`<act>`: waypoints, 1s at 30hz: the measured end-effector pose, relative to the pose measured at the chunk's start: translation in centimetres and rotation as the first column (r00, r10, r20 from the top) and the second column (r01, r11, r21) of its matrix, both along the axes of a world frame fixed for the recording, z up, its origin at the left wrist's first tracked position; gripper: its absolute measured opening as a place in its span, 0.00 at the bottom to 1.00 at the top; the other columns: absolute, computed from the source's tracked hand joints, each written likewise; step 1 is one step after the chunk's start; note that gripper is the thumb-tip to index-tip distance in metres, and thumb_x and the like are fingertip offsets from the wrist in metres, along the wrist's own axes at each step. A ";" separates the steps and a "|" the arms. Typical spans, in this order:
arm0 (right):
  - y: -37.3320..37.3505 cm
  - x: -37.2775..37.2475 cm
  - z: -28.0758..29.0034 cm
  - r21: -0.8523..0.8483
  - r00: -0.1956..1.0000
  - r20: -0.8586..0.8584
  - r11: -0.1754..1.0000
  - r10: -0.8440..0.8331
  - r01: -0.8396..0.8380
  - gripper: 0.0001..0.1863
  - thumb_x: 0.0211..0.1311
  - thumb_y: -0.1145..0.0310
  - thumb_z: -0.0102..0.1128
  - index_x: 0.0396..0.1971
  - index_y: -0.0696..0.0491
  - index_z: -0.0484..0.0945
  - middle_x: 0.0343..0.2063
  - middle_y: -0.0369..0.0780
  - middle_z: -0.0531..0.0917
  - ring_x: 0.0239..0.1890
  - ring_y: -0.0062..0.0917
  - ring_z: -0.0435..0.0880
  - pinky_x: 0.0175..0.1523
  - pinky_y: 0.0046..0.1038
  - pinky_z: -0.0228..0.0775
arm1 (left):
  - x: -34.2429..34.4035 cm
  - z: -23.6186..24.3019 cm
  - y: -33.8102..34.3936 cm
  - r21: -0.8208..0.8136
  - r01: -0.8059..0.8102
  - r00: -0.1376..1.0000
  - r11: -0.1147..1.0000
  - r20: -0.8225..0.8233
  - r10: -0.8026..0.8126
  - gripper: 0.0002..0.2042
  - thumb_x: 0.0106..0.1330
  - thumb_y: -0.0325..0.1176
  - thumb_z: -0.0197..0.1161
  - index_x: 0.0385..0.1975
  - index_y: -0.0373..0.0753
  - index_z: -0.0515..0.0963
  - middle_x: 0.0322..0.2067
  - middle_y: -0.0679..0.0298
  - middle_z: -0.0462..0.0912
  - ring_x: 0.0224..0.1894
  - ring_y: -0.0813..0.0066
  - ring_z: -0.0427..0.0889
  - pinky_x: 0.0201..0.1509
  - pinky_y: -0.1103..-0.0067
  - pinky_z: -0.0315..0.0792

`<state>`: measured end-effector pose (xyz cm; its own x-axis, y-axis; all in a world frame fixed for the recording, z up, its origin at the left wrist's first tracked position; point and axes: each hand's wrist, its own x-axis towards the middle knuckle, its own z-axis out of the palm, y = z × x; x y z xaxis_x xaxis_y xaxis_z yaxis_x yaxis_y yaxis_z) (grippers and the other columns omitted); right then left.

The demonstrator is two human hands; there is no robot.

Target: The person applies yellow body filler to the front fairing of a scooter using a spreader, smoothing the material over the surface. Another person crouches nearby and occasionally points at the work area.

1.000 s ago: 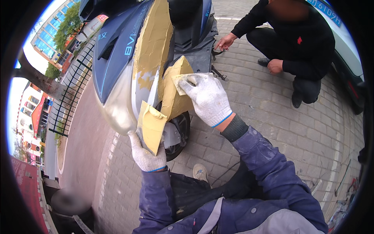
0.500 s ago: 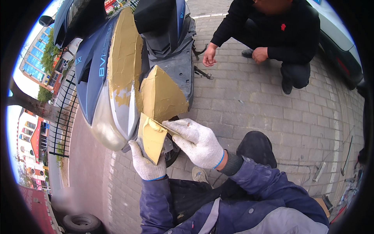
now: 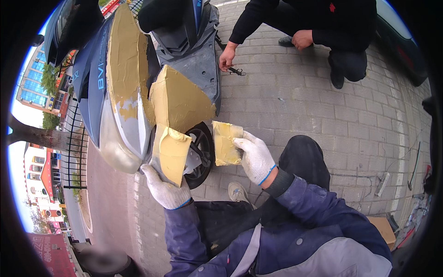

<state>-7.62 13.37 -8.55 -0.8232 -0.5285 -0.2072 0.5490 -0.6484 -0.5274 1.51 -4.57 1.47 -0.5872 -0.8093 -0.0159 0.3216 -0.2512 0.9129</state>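
My left hand (image 3: 167,190), in a white knit glove, grips a flat putty board (image 3: 171,156) bearing a thick layer of yellow putty with a ridge along its top. In my gloved right hand (image 3: 256,157) is a squarish putty spreader (image 3: 227,144), its face smeared with the same yellow. A gap separates the two tools. Just beyond them stands a blue-grey scooter (image 3: 87,92). Tan putty (image 3: 127,60) covers a long stretch of its front panel, and the mudguard (image 3: 180,99) over the front wheel is coated too. Bare grey patches show at the panel's lower end.
A person in black (image 3: 295,27) crouches across from me, one hand near the scooter's footboard. A light-coloured car (image 3: 394,18) stands at far right. Brick paving (image 3: 286,106) lies between. Tyres (image 3: 104,262) sit at lower left; a cardboard box (image 3: 382,231) is at lower right.
My right hand has drawn the spreader right, away from the putty board, and turned its coated face into view. My left hand still holds the board. The scooter appears shifted left as the view moved.
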 end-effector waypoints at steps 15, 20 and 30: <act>2.2 0.9 1.2 0.275 0.514 -0.835 0.657 -0.199 0.702 0.17 0.72 0.79 0.65 0.59 0.57 0.86 0.52 0.47 0.89 0.53 0.39 0.89 0.59 0.33 0.81 | 0.1 -2.9 0.2 -0.237 0.109 0.989 0.965 0.123 -0.081 0.26 0.90 0.50 0.45 0.65 0.31 0.75 0.57 0.55 0.86 0.56 0.64 0.89 0.58 0.68 0.85; 2.2 0.2 1.8 0.179 0.260 -0.964 0.595 -0.053 0.783 0.21 0.62 0.78 0.71 0.56 0.52 0.89 0.51 0.44 0.89 0.51 0.43 0.88 0.58 0.40 0.81 | 0.3 -3.2 1.2 -0.382 0.160 0.968 0.910 0.239 -0.070 0.28 0.90 0.51 0.46 0.61 0.27 0.79 0.55 0.52 0.87 0.53 0.65 0.90 0.57 0.69 0.85; 0.6 1.9 -0.1 0.180 0.167 -0.981 0.764 0.097 0.619 0.22 0.56 0.77 0.72 0.53 0.49 0.90 0.52 0.42 0.89 0.55 0.43 0.87 0.63 0.45 0.79 | 0.6 -2.5 1.3 -0.374 -0.010 0.990 0.927 0.124 0.061 0.29 0.90 0.49 0.43 0.62 0.24 0.78 0.56 0.50 0.86 0.55 0.65 0.89 0.60 0.70 0.84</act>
